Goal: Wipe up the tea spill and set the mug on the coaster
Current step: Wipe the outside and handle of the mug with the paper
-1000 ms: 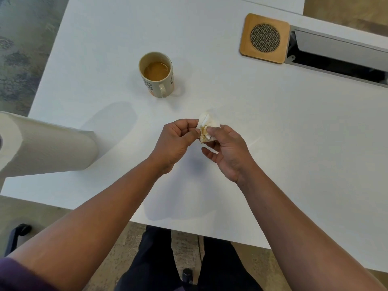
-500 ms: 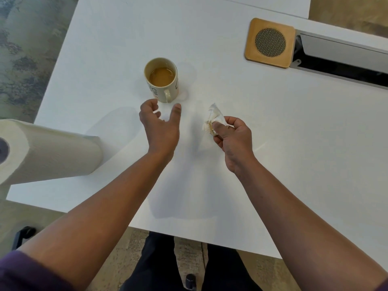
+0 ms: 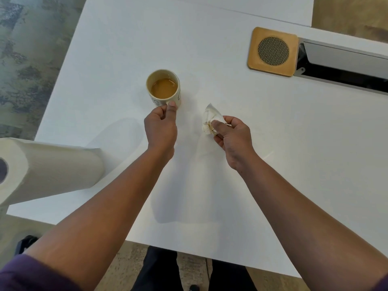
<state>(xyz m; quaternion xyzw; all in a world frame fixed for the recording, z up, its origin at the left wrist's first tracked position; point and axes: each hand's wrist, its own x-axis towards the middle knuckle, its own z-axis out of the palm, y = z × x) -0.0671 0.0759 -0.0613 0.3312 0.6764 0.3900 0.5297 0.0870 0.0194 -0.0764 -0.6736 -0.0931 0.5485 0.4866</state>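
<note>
Near table (image 3: 294,185) edge: bare white surface lies between both forearms. A paper roll (image 3: 48,166) lies at the left edge. Right hand (image 3: 235,137) pinches a crumpled, stained tissue (image 3: 210,119) above the surface. Left hand (image 3: 160,128) curls round the handle at the near side of the mug (image 3: 163,88). Bare surface separates the mug from the coaster (image 3: 273,51), far right, beside a cable tray (image 3: 344,61).

- The table (image 3: 231,185) in front of me is smooth, matt white.
- My mug (image 3: 163,89) looks like glazed cream ceramic with a slight sheen.
- The wad (image 3: 211,120) is crumpled, stained soft paper.
- The coaster (image 3: 273,51) is smooth pale wood around a woven metal mesh disc.
- The paper towel roll (image 3: 48,171) looks soft and matt.
</note>
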